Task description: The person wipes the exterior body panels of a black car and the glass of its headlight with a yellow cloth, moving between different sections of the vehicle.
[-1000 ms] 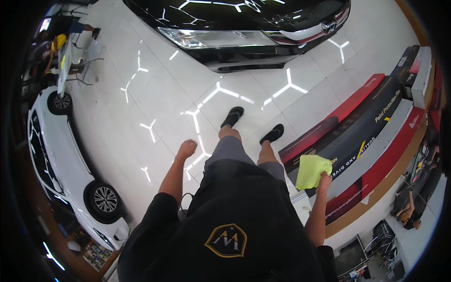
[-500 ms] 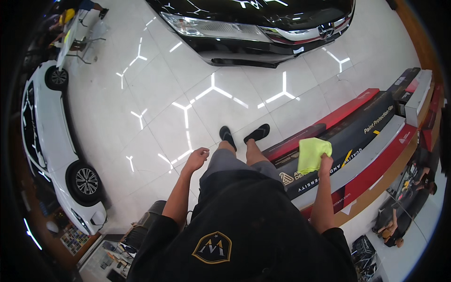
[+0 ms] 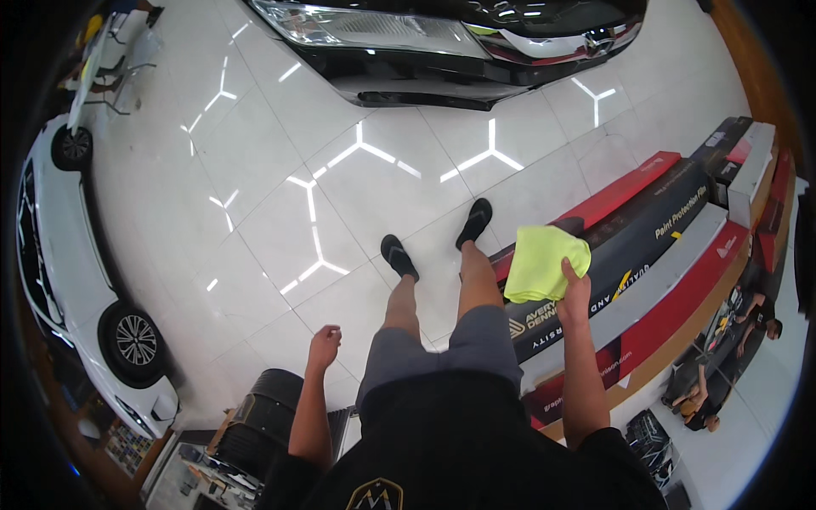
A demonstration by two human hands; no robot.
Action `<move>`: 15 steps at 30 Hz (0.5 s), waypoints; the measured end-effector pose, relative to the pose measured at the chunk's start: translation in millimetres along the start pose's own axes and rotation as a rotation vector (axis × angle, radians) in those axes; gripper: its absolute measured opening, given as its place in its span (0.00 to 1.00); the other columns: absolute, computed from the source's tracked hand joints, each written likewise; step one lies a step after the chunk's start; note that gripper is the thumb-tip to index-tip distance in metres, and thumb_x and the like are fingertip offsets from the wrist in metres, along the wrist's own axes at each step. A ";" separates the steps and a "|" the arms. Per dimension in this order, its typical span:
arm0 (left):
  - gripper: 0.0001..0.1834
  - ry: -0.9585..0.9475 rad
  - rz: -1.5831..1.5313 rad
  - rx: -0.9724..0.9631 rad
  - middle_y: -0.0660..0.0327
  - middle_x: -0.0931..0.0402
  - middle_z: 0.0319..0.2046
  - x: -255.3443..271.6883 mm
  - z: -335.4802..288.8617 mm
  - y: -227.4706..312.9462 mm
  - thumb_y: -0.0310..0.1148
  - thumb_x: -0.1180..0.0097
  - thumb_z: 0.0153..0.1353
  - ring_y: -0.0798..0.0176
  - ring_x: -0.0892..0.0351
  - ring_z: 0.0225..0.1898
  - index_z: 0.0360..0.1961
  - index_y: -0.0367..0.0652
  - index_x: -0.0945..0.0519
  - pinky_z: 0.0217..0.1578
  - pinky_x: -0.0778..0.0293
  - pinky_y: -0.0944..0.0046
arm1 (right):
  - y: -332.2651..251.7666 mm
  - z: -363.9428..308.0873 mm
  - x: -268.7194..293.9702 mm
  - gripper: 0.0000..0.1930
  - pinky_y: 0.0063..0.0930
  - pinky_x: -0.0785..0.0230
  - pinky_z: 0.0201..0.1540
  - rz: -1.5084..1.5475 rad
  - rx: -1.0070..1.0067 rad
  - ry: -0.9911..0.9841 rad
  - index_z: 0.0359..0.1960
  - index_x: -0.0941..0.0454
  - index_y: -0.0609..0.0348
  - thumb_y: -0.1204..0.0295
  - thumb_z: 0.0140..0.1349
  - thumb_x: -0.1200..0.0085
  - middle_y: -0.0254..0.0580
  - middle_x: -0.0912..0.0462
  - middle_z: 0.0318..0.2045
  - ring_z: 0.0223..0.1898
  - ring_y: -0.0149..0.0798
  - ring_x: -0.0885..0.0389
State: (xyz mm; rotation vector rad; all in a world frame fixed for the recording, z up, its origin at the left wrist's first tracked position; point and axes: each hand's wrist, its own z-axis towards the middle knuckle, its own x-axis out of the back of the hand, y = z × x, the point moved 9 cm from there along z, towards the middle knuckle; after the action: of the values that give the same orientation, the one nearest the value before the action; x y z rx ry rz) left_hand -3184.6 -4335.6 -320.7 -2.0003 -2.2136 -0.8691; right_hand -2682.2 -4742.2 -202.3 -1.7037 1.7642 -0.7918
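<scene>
A folded yellow-green microfiber cloth (image 3: 541, 262) is gripped in my right hand (image 3: 575, 296), the thumb lying over its edge. The cloth hangs in front of the long boxes on my right and hides part of them. My left hand (image 3: 324, 347) hangs over the floor at my left side, its fingers loosely curled with nothing visible in them. Ahead of my feet is the front end of a black car (image 3: 408, 76), with its headlight (image 3: 374, 30) and chrome grille in view.
Long dark, red and white boxes (image 3: 629, 225) are stacked along the right. A white car (image 3: 85, 246) stands at the far left. A black drum-shaped object (image 3: 259, 421) is near my left arm. Pale tiles (image 3: 357, 204) reflect ceiling lights. People appear in a reflective surface at lower right.
My right hand has brought the cloth slightly left and nearer the camera. My left hand has dropped lower and to the left. My feet have shifted, and the black car appears slightly higher.
</scene>
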 end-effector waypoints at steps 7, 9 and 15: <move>0.20 0.136 -0.026 0.134 0.47 0.16 0.40 -74.8 24.5 38.1 0.38 0.41 0.64 0.47 0.16 0.45 0.54 0.39 0.21 0.46 0.23 0.53 | 0.7 221.5 -123.4 0.16 0.32 0.29 0.53 -0.215 0.140 -0.064 0.55 0.25 0.71 0.75 0.68 0.44 0.45 0.17 0.49 0.47 0.39 0.19; 0.28 0.126 0.031 0.190 0.40 0.24 0.53 -112.4 67.8 68.2 0.39 0.41 0.64 0.41 0.22 0.54 0.62 0.36 0.29 0.53 0.26 0.50 | -16.1 295.9 -156.5 0.15 0.33 0.29 0.51 -0.290 0.308 0.016 0.53 0.24 0.71 0.76 0.67 0.44 0.45 0.17 0.47 0.46 0.39 0.19; 0.40 0.086 0.207 0.102 0.35 0.42 0.66 -216.7 169.0 168.1 0.43 0.42 0.64 0.33 0.37 0.65 0.69 0.32 0.43 0.63 0.34 0.45 | -61.0 382.4 -260.6 0.13 0.36 0.29 0.46 -0.590 1.082 0.085 0.47 0.23 0.69 0.77 0.61 0.42 0.52 0.19 0.41 0.42 0.48 0.19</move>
State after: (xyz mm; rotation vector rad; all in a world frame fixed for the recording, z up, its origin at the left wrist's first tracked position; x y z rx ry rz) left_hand -2935.1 -4458.7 -483.2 -2.0570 -1.9235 -0.7857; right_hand -2347.9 -4496.2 -415.8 -1.3564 0.5505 -1.6796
